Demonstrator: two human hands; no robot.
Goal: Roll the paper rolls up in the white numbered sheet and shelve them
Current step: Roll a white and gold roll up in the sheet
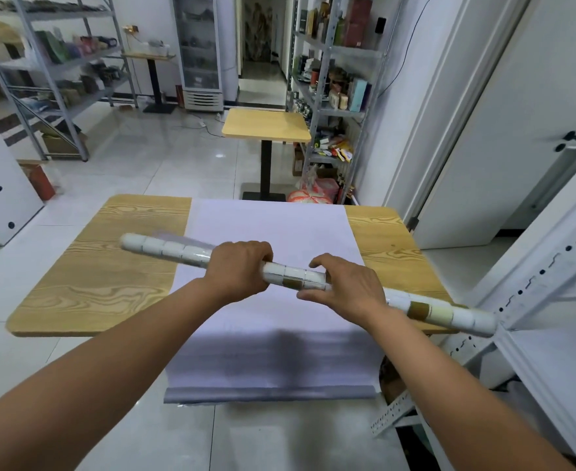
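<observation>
Wood-grain table (86, 266) has a white sheet (273, 232) spread over it, the near end drooping off the edge. Over the sheet there's a long tile-patterned paper roll (164, 249), slanted and lifted clear of it, I think. The left hand (239, 270) is wrapped around its middle, and the right hand (344, 287) grasps it just beside, thumb underneath.

Bright, even indoor light, cool in tone; pale sheen on the floor tiles (164, 154); a soft grey shadow across the near part of the white sheet (263, 334) where it hangs over the table (93, 266); motion blur at the left end of the roll (164, 248); left shelves (59, 62) soft and smeared; wide-angle bending of the door frame (446, 96) and the right shelf post (551, 263) toward the edges
</observation>
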